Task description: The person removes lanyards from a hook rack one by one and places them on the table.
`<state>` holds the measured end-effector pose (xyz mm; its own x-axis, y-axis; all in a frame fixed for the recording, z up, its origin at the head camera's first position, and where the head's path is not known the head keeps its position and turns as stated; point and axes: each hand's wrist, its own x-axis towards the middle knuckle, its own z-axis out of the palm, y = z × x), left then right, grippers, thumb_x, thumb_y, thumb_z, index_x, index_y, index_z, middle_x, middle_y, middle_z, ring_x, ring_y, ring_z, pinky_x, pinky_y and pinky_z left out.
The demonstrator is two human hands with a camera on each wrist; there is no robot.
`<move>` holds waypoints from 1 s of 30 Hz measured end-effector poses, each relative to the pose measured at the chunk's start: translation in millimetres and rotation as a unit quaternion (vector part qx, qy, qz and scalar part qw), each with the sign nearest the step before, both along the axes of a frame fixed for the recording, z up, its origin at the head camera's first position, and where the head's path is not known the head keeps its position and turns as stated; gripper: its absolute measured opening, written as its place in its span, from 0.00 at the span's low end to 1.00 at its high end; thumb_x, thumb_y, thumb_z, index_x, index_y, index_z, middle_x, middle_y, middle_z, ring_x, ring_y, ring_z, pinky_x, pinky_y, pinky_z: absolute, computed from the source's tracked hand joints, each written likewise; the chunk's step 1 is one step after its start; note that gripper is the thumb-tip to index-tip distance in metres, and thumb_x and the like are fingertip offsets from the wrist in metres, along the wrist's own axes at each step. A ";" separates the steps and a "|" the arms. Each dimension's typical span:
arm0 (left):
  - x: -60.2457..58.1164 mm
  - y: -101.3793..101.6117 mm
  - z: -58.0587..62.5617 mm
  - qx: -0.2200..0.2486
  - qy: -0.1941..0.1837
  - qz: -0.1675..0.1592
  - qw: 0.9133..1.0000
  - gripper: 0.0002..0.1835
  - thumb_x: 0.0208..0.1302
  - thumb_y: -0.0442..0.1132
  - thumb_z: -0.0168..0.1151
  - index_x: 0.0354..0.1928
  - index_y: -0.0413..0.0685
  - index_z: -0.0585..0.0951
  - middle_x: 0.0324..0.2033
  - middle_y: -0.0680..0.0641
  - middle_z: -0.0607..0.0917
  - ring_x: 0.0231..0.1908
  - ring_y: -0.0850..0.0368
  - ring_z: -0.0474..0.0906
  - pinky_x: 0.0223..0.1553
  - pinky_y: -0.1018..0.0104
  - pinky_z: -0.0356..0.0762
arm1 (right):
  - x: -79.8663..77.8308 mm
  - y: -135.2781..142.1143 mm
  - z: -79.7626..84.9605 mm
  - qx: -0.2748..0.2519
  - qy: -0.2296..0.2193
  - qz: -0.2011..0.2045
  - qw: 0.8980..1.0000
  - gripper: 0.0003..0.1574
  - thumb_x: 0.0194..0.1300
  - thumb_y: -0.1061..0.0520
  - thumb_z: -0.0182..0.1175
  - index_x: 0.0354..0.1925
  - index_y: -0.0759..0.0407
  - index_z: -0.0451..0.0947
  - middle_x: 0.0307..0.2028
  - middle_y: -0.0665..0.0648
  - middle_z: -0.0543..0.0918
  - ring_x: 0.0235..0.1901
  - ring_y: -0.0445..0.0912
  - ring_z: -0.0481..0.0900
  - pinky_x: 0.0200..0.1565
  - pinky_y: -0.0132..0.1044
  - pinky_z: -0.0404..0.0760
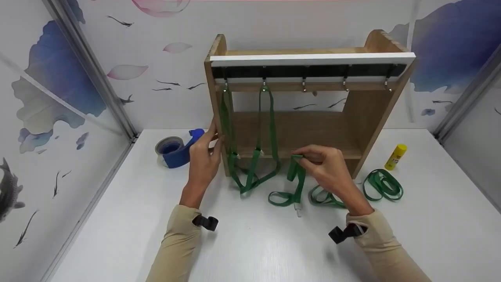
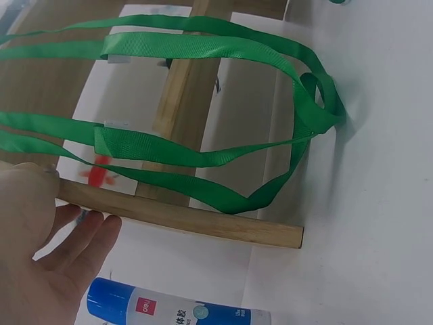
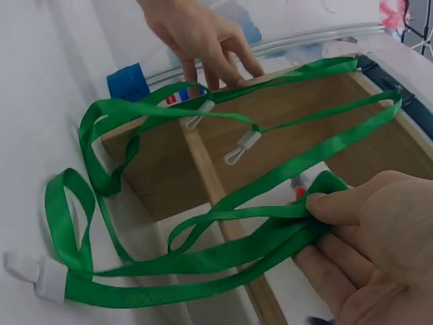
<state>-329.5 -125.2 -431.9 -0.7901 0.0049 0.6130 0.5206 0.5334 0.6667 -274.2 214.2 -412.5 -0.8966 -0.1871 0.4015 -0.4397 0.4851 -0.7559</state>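
My left hand (image 1: 203, 156) grips the left side panel (image 2: 183, 220) of a wooden rack (image 1: 385, 113), thumb on one face and fingers on the other. My right hand (image 1: 330, 166) pinches a folded end of a green lanyard (image 1: 299, 180) between thumb and fingers, in front of the rack's lower opening. Its lower loop and white plastic clip (image 3: 51, 279) trail down by the table. Two more green lanyards, a left one (image 1: 226, 113) and a second one (image 1: 273, 117), hang from the rack's two leftmost hooks, their lower loops drooping close over the table.
To the right of the hanging lanyards are three hooks, including a middle hook (image 1: 304, 85). Coiled green lanyards, one partly behind my right forearm and another coil (image 1: 383, 185), lie near a yellow glue stick (image 1: 396, 156). Blue tape (image 1: 176, 154) and a glue bottle (image 2: 169, 305) are left of the rack.
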 end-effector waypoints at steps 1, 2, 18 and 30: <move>0.0 0.0 0.1 0.000 -0.001 0.001 1.000 0.32 0.83 0.40 0.61 0.83 0.60 0.66 0.68 0.49 0.86 0.60 0.53 0.88 0.52 0.54 0.93 | -0.9 0.3 -1.0 0.008 0.005 0.000 1.000 0.17 0.73 0.68 0.67 0.51 0.50 0.93 0.52 0.54 0.94 0.53 0.51 0.93 0.57 0.45 0.91; 0.0 -0.1 0.3 0.000 0.000 0.001 1.000 0.32 0.83 0.40 0.61 0.83 0.60 0.66 0.68 0.49 0.86 0.60 0.52 0.88 0.52 0.54 0.93 | -1.6 0.5 -2.0 0.018 0.009 -0.002 1.000 0.18 0.73 0.68 0.67 0.50 0.49 0.94 0.52 0.53 0.94 0.54 0.52 0.93 0.58 0.48 0.91; -0.7 0.5 -0.5 0.006 -0.005 -0.007 1.000 0.33 0.83 0.40 0.60 0.84 0.64 0.65 0.67 0.49 0.87 0.61 0.52 0.88 0.52 0.53 0.93 | -12.2 3.7 -20.7 0.025 0.156 -0.128 0.979 0.17 0.71 0.70 0.66 0.50 0.56 0.94 0.49 0.57 0.94 0.50 0.54 0.93 0.53 0.15 0.80; -0.9 -0.8 -1.2 0.011 0.009 -0.010 1.000 0.33 0.82 0.39 0.61 0.83 0.63 0.66 0.66 0.48 0.87 0.59 0.50 0.89 0.50 0.53 0.93 | 3.5 1.2 -41.8 0.159 0.073 0.089 0.981 0.18 0.67 0.72 0.71 0.49 0.57 0.94 0.50 0.55 0.94 0.52 0.51 0.93 0.54 0.47 0.93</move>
